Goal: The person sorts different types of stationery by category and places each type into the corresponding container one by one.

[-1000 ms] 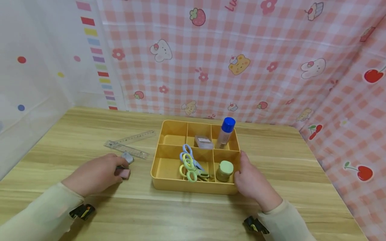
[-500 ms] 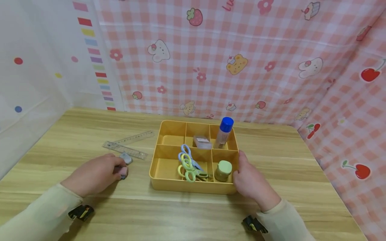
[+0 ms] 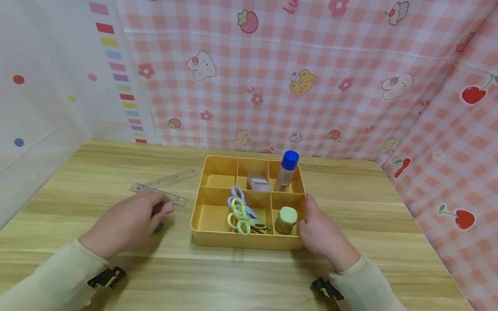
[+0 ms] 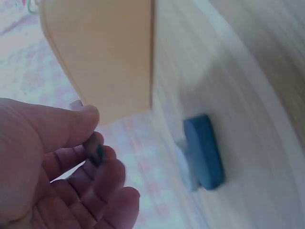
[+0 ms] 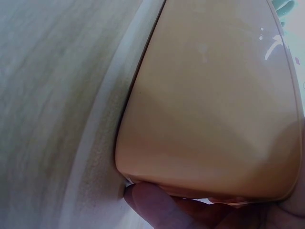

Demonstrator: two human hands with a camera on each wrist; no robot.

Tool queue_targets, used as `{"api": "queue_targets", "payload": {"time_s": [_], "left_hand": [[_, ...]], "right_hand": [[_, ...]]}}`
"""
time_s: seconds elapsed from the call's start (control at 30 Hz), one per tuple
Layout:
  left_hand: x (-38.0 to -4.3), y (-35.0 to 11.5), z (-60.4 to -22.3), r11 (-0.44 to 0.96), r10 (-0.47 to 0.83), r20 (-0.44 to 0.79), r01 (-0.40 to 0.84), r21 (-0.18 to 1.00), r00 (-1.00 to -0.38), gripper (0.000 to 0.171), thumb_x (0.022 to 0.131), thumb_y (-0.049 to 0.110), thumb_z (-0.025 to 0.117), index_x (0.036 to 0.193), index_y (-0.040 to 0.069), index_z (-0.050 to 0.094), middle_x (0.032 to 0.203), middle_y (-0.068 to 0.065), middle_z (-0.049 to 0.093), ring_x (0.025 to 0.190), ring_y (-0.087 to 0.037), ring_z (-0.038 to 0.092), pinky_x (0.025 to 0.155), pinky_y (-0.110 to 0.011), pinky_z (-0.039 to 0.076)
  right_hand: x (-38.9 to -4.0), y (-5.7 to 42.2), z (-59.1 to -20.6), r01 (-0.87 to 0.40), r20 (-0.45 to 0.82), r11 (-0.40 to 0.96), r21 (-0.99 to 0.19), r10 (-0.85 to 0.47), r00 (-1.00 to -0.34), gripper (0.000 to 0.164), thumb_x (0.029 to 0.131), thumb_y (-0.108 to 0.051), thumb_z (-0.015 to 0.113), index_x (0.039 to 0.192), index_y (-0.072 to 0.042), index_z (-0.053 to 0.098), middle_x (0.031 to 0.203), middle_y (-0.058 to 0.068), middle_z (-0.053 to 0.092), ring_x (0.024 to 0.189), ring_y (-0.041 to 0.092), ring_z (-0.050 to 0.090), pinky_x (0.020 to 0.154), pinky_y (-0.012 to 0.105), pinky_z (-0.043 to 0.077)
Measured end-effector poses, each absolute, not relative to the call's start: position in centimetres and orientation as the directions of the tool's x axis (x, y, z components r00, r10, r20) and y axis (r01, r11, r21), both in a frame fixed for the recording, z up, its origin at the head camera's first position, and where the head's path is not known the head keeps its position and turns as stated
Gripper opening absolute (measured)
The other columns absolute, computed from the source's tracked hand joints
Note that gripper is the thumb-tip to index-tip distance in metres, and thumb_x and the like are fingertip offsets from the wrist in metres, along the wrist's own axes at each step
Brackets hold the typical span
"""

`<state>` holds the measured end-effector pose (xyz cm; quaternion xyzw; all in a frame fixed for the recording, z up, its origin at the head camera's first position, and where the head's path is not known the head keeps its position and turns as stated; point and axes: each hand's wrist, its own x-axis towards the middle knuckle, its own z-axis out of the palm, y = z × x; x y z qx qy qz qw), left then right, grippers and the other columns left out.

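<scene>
My left hand (image 3: 126, 220) pinches a small pink eraser (image 3: 168, 207) between thumb and fingers, to the left of a yellow divided storage box (image 3: 249, 241). In the left wrist view, a dark green end shows on the pinched piece. Below it on the table lies a dark blue eraser (image 4: 205, 151), with a paler grey-blue eraser (image 4: 185, 164) behind it. My right hand (image 3: 327, 235) rests against the box's right outer wall, its fingers along the side. In the right wrist view, a fingertip (image 5: 145, 195) sits at the box's lower corner, close to the tabletop.
Two clear rulers (image 3: 167, 179) lie crossed behind my left hand. The box holds scissors (image 3: 243, 211), a green-lidded jar (image 3: 286, 219), a clear plastic case (image 3: 259, 183) and a blue-capped glue stick (image 3: 287, 170). A checked cloth (image 3: 249, 77) hangs behind the table.
My left hand has lifted the pink eraser off the table, slightly up and to the right, and now covers the grey eraser. My right hand stays at the box.
</scene>
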<state>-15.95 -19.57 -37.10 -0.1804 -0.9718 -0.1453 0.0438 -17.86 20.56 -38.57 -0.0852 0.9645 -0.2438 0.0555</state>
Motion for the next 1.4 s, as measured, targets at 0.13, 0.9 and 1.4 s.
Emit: {"api": "queue_targets", "payload": {"time_s": [0.13, 0.9, 1.4], "left_hand": [[-15.7, -18.5, -36.5, 0.887, 0.346, 0.173, 0.382, 0.259, -0.922, 0.019, 0.094, 0.031, 0.056, 0.099, 0.014, 0.064, 0.087, 0.003, 0.057, 0.077, -0.013, 0.049, 0.068, -0.035, 0.049], [-15.9, -13.5, -35.6, 0.841, 0.431, 0.209, 0.474, 0.261, -0.878, 0.021, 0.090, 0.031, 0.061, 0.103, 0.014, 0.067, 0.083, 0.008, 0.051, 0.072, -0.008, 0.045, 0.064, -0.030, 0.048], [-16.8, -11.7, -36.7, 0.830, 0.482, 0.150, 0.505, 0.238, -0.863, 0.017, 0.090, 0.028, 0.061, 0.103, 0.019, 0.070, 0.086, 0.012, 0.054, 0.070, -0.003, 0.046, 0.060, -0.023, 0.047]], "right_hand": [[-17.9, 20.5, -38.6, -0.131, -0.075, 0.870, -0.475, -0.188, -0.979, 0.066, 0.090, -0.010, 0.039, 0.147, 0.005, 0.008, 0.137, 0.030, 0.039, 0.117, 0.034, 0.043, 0.096, 0.056, 0.039], [-17.7, 20.3, -38.4, -0.113, -0.087, 0.868, -0.484, -0.176, -0.981, 0.067, 0.090, -0.010, 0.039, 0.147, 0.005, 0.007, 0.136, 0.030, 0.041, 0.117, 0.033, 0.043, 0.097, 0.055, 0.039], [-17.8, 20.4, -38.5, -0.116, -0.079, 0.865, -0.488, -0.176, -0.981, 0.066, 0.090, -0.010, 0.040, 0.146, 0.005, 0.009, 0.135, 0.030, 0.042, 0.116, 0.032, 0.044, 0.096, 0.055, 0.040]]}}
